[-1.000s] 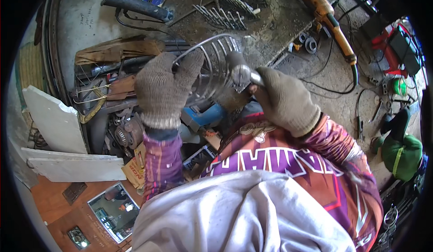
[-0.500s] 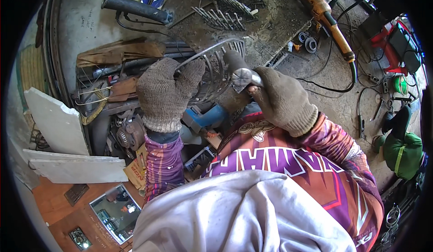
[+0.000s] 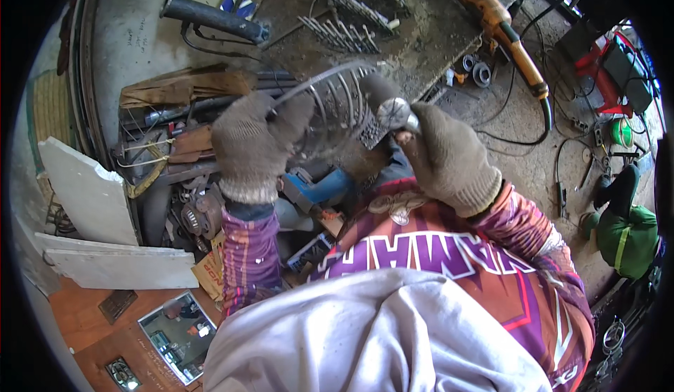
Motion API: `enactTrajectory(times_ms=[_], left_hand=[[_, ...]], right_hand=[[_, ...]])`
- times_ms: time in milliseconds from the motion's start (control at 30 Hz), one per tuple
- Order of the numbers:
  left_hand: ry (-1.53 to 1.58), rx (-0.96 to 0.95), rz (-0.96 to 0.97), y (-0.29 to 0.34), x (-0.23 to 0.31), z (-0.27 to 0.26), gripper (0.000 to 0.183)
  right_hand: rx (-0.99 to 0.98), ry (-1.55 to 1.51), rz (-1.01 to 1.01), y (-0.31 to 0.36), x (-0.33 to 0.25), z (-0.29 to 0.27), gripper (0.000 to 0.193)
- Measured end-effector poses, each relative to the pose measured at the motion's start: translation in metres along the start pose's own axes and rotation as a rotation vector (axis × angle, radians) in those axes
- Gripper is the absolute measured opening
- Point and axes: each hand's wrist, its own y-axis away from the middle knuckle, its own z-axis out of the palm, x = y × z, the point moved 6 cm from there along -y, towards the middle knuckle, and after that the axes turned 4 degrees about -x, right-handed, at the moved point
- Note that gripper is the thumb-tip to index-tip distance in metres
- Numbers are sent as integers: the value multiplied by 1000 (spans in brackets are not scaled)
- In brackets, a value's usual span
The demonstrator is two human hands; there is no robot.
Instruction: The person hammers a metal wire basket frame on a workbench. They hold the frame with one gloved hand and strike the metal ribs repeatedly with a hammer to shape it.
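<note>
White, far left: broken board (image 3: 88, 192). Next, closed on one side of ribbed metal rack (image 3: 336, 96): gloved left hand (image 3: 249, 139). Rack between both hands, blue tool (image 3: 319, 187) below. Near rack's right end: hammer (image 3: 394, 113), contact unclear, wrapped in closed, gloved right hand (image 3: 453, 157). Farther right: orange power tool (image 3: 481, 2).

Bright light enters at right, the left hand (image 3: 251, 145) looks blurred, and fisheye edges fade black.
</note>
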Motion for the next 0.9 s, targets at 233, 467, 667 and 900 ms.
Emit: enactTrajectory(times_ms=[233,467,667,900], left_hand=[[-36,-7,41,4,-52,5,50],[84,26,83,7,-94,12,45],[231,32,71,6,-102,19,38],[276,14,20,4,-108,20,37]], right_hand=[[39,-81,202,8,33,0,37],[38,-150,204,18,57,12,35],[-18,-162,169,22,56,18,35],[-38,-146,183,22,53,19,36]])
